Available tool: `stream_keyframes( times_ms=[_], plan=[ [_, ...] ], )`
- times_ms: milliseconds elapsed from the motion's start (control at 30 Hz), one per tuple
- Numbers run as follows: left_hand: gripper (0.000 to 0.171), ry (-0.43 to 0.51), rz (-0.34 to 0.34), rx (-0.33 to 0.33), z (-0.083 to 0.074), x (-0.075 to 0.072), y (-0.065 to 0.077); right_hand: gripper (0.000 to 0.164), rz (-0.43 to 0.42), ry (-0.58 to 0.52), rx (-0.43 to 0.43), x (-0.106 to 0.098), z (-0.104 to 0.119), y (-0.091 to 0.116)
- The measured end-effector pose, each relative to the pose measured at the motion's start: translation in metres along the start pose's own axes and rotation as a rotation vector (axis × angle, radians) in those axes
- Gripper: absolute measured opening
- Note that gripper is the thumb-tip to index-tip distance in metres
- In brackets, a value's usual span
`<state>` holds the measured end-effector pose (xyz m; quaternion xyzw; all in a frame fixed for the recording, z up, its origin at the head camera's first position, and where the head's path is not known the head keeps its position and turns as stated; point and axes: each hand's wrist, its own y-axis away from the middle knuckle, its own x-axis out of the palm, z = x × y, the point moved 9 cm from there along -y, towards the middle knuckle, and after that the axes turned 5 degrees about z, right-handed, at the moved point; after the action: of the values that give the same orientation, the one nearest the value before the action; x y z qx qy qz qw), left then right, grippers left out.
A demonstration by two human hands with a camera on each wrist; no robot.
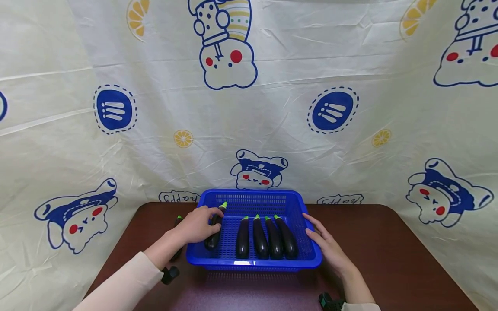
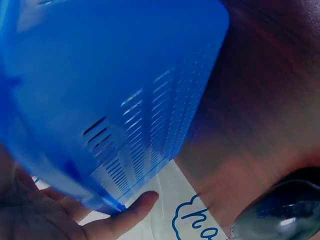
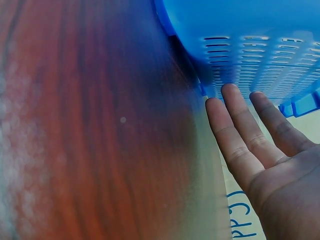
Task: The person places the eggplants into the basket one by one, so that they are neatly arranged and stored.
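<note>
A blue plastic basket [image 1: 258, 263] with slotted walls stands on the table. Inside it, several dark eggplants [image 1: 260, 239] with green stem ends lie side by side, stems pointing away. My left hand [image 1: 196, 224] reaches over the basket's left rim. Its fingers and thumb hold another eggplant [image 1: 212, 242] by its upper part, against the left inner side. In the left wrist view, the thumb shows beside the basket wall [image 2: 125, 65]. My right hand [image 1: 328, 246] rests with extended fingers at the right rim; its fingertips [image 3: 230, 92] overlap the slotted wall in the right wrist view.
One more eggplant [image 1: 176, 255] lies on the table left of the basket, partly hidden by my left arm. The brown table [image 1: 362, 242] has rounded far corners. A pale printed cloth [image 1: 272, 112] hangs behind it.
</note>
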<state>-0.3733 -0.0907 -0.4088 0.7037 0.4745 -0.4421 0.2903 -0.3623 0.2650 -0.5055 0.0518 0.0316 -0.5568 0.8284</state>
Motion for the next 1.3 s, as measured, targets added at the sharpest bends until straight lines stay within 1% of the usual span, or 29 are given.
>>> stream_keyframes(
  times_ms=[100, 233, 367, 633, 900, 1167, 1300],
  plan=[
    [0.028, -0.005, -0.003, 0.002, -0.001, 0.004, -0.001, 0.057, 0.0, 0.004, -0.002, 0.0, 0.001, -0.001],
    [0.03, -0.019, 0.002, -0.015, 0.001, 0.011, -0.002, 0.057, -0.005, 0.001, 0.003, 0.0, 0.002, -0.001],
    [0.03, -0.07, 0.007, -0.048, 0.004, 0.02, -0.002, 0.057, -0.012, 0.002, 0.013, 0.0, 0.002, -0.002],
    [0.029, -0.172, -0.03, -0.088, 0.006, 0.027, -0.003, 0.056, -0.022, 0.002, 0.018, -0.001, 0.003, -0.004],
    [0.032, -0.266, -0.048, -0.093, 0.002, 0.031, 0.0, 0.056, -0.033, 0.011, 0.028, -0.002, 0.003, -0.004],
    [0.035, -0.337, -0.023, -0.087, 0.0, 0.037, 0.001, 0.057, -0.04, 0.012, 0.044, -0.003, 0.003, 0.0],
    [0.036, -0.371, -0.012, -0.088, 0.0, 0.04, 0.002, 0.058, -0.036, 0.018, 0.059, -0.001, 0.0, 0.002]
  ],
)
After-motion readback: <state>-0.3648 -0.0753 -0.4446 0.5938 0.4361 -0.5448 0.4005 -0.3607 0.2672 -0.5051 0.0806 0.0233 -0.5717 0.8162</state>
